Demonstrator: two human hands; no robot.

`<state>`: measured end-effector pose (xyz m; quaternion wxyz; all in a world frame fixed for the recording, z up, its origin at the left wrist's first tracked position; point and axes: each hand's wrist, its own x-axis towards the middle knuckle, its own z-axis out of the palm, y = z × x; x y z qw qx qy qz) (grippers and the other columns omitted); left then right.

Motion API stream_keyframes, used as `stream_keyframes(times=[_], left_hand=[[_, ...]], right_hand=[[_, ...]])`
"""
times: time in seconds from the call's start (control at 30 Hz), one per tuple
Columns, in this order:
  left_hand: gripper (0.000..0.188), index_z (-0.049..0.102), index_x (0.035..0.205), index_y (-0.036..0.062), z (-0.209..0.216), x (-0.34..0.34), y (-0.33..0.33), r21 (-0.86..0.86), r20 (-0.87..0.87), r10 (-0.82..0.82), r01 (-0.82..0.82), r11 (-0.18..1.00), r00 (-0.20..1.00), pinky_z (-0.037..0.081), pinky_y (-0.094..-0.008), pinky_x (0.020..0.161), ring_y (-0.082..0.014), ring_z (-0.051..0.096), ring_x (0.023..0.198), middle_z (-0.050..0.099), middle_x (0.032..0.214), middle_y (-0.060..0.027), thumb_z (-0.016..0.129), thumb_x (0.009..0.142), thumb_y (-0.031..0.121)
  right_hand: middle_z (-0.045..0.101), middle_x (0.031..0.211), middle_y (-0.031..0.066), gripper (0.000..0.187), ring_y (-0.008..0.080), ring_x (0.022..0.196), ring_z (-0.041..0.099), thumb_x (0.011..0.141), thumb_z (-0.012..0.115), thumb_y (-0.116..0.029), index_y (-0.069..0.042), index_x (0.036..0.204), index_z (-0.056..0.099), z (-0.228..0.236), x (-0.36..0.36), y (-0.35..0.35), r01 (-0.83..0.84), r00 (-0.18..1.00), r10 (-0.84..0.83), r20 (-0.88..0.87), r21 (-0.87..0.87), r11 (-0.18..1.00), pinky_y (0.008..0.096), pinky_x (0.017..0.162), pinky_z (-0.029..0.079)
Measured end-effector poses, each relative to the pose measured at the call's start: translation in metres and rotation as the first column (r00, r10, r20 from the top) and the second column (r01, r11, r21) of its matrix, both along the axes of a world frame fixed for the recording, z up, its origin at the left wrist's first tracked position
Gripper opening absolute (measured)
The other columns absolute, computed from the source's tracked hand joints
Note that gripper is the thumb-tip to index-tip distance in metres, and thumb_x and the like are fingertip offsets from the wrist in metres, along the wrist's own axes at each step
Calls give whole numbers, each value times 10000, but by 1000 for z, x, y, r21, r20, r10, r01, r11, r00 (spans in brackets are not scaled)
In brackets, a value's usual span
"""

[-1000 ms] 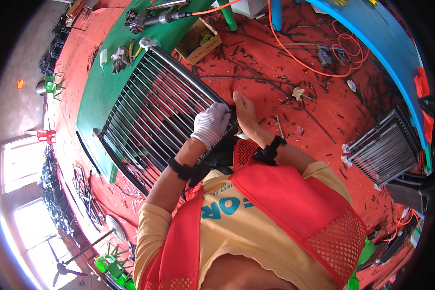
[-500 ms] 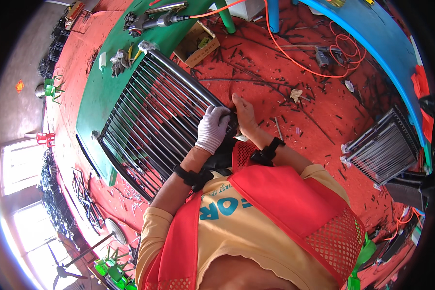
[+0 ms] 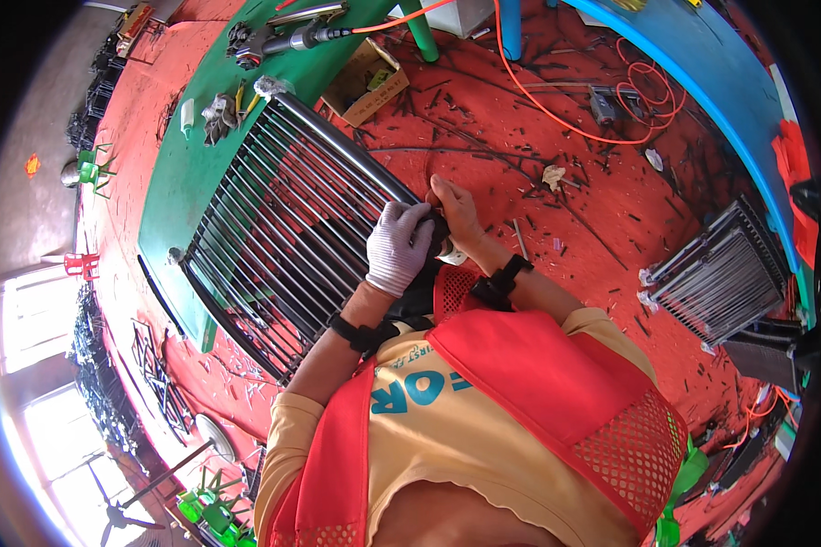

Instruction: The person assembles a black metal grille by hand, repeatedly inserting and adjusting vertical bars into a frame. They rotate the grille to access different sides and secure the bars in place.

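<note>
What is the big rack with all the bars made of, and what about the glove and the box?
The rack looks like metal: thin dark bars with a shiny frame rail that glints in the light. The glove on the left hand looks like knitted white fabric, soft and matte with a ribbed cuff. The box seems to be plain brown cardboard, dull, with flaps folded open.

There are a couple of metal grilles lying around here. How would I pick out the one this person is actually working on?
Find the long green workbench at upper left. The black barred metal grille lies half on it, reaching out over the red floor. The white-gloved left hand and bare right hand grip its near corner, while the smaller grey grille lies alone at the right.
</note>
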<state>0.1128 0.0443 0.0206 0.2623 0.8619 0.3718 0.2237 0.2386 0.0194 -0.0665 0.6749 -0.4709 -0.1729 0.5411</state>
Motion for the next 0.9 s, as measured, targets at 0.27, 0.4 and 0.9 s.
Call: stream_keyframes(times=[0.27, 0.4, 0.9], left_hand=[[445, 619, 1130, 93, -1, -6, -9, 111, -127, -69, 83, 990, 990, 493, -427, 733, -352, 578, 885, 571, 957, -157, 744, 748, 284], [383, 654, 1061, 109, -6, -2, -8, 300, -129, -96, 131, 945, 987, 463, -450, 734, -329, 542, 842, 564, 922, -114, 748, 717, 250], [557, 615, 1110, 87, -27, -15, -8, 391, -107, -157, 187, 901, 982, 412, -455, 811, -298, 508, 911, 527, 968, -77, 776, 647, 350]], right_hand=[[480, 744, -25, 218, 88, 716, 466, 952, 550, -255, -106, 793, 555, -19, -15, 4, 111, 989, -101, -111, 84, 990, 279, 643, 419], [513, 796, -42, 309, 81, 783, 476, 965, 541, -337, -48, 902, 631, -18, -13, 5, 39, 999, -39, -2, -10, 999, 285, 698, 428], [401, 643, 122, 361, 205, 579, 433, 959, 550, -231, -2, 689, 480, 5, 14, -5, -135, 623, -143, 769, 286, 949, 345, 559, 365]])
